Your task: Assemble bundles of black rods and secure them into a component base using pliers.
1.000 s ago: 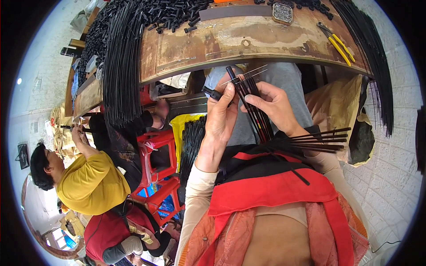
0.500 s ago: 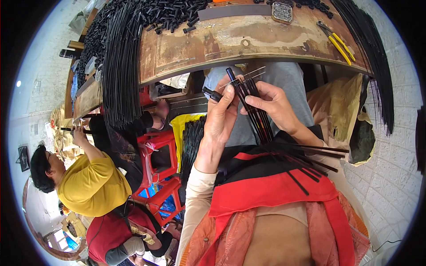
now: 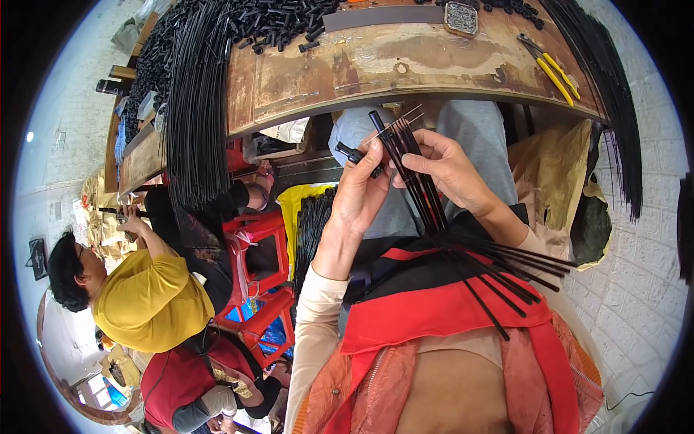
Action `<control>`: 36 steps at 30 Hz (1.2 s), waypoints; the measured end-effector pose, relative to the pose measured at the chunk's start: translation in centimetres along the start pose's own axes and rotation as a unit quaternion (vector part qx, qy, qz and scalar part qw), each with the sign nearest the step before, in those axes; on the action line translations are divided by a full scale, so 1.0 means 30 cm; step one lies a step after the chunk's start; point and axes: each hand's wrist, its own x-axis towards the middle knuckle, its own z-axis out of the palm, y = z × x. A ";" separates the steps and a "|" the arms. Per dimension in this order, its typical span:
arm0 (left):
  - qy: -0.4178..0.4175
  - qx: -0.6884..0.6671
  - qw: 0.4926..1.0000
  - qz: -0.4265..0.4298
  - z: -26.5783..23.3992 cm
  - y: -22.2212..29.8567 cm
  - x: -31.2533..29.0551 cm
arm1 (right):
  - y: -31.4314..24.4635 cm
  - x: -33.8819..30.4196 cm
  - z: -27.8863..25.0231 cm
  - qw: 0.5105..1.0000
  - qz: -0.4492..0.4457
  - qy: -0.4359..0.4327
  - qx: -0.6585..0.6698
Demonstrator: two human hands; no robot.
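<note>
- Since the earlier frames, the fanned tails of the bundle of thin black rods (image 3: 426, 195) have dropped lower across the lap, toward four o'clock; the hands have barely shifted, so the work looks mid-step, one piece being fitted.
- The right hand (image 3: 452, 170) is closed around the bundle, holding it upright just below the bench edge.
- The left hand (image 3: 361, 192) pinches a short black tube (image 3: 353, 153) at the rod tips, at ten o'clock of the bundle.
- Beyond, at twelve o'clock, the worn brown wooden workbench (image 3: 376, 69) carries loose black tubes and yellow-handled pliers (image 3: 553, 69).
- At eight o'clock, a person in a yellow shirt (image 3: 148, 300) works separately.
</note>
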 end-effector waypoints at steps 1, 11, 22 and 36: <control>0.001 -0.004 1.000 -0.008 0.000 -0.001 0.000 | 0.003 0.000 -0.005 1.000 0.012 -0.003 0.016; 0.001 0.013 0.999 -0.044 0.048 0.005 -0.012 | -0.002 0.002 -0.040 0.994 0.052 -0.058 0.071; 0.006 0.109 0.984 0.142 0.089 0.126 0.061 | -0.019 -0.010 0.002 1.000 0.014 -0.020 0.014; -0.032 0.234 0.970 0.056 0.046 0.184 0.130 | -0.030 -0.005 0.015 0.999 0.003 -0.036 -0.002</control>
